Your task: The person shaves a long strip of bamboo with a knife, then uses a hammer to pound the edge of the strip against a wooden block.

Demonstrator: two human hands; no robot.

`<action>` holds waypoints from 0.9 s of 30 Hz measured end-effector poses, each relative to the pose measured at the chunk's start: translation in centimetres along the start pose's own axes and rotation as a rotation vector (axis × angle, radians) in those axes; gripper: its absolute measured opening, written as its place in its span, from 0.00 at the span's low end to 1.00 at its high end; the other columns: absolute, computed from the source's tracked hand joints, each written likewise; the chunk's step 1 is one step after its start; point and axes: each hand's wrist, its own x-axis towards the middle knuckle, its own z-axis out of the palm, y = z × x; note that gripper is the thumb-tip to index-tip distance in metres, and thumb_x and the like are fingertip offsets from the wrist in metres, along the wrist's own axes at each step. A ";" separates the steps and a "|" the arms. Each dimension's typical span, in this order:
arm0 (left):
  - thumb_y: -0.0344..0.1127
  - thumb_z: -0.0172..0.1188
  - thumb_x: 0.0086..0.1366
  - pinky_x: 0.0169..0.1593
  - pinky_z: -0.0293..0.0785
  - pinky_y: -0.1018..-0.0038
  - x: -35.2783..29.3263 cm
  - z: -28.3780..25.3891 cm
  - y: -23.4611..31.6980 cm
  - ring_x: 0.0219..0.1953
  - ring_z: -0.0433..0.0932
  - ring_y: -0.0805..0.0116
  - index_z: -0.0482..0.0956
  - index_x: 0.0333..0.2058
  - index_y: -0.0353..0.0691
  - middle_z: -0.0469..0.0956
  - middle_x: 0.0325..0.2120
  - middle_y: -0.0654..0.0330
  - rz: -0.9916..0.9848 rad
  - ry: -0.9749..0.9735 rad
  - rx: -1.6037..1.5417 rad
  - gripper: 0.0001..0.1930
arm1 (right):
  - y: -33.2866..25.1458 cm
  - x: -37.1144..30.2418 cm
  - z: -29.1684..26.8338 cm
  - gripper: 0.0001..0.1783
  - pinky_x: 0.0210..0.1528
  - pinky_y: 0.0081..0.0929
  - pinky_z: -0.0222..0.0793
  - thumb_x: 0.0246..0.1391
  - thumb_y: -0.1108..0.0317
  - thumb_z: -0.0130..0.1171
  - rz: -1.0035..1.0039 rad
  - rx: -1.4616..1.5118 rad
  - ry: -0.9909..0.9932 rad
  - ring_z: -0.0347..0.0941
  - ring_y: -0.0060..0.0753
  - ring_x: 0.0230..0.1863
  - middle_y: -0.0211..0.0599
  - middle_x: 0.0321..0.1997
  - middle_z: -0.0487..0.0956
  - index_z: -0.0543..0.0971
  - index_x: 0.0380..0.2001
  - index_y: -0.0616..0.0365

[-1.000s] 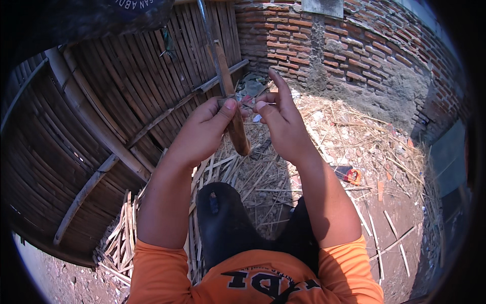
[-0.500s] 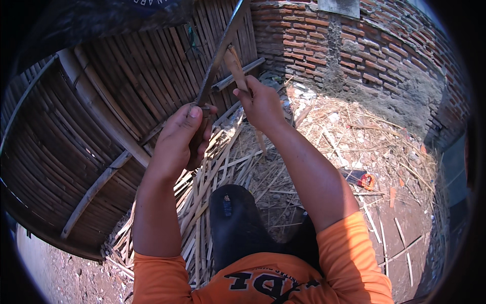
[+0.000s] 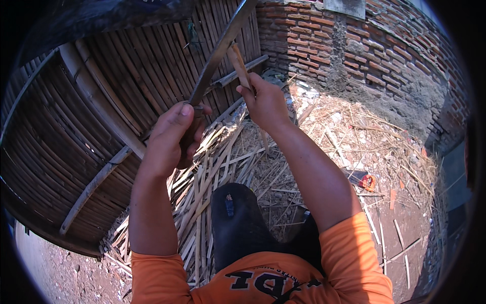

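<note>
Left hand [image 3: 168,133] closed round handle of one long knife [image 3: 217,57], blade pointing up and right; right hand [image 3: 267,103] grips one wooden stick [image 3: 239,66], slanting up and left, top end by blade

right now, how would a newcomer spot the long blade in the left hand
Start at the slatted bamboo wall on the left, then find the left hand in front of it. The long blade slants up and right from that hand to the picture's upper edge. Its grey metal sets it apart from the shorter brown wooden stick in the right hand.
</note>
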 end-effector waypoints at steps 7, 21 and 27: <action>0.59 0.50 0.73 0.19 0.59 0.80 0.0 -0.8 -0.2 0.15 0.65 0.78 0.76 0.49 0.35 0.70 0.21 0.64 0.031 -0.032 0.001 0.28 | -0.2 0.0 0.2 0.10 0.35 0.52 0.70 0.60 0.64 0.63 -0.001 0.035 0.000 0.77 0.65 0.37 0.54 0.27 0.79 0.75 0.35 0.59; 0.56 0.42 0.77 0.18 0.56 0.85 1.1 -2.9 0.2 0.14 0.61 0.83 0.73 0.52 0.29 0.67 0.19 0.67 0.059 0.053 0.118 0.29 | 22.7 -5.1 -10.3 0.33 0.59 0.46 0.71 0.58 0.40 0.62 0.476 -0.269 0.034 0.76 0.53 0.57 0.59 0.57 0.76 0.78 0.58 0.52; 0.54 0.38 0.79 0.15 0.55 0.83 2.7 -10.5 0.7 0.13 0.60 0.82 0.68 0.60 0.31 0.67 0.21 0.66 0.016 0.206 0.215 0.29 | 39.2 -17.0 -7.0 0.18 0.52 0.40 0.74 0.53 0.49 0.64 0.882 -0.412 -0.352 0.80 0.49 0.47 0.47 0.42 0.85 0.85 0.36 0.52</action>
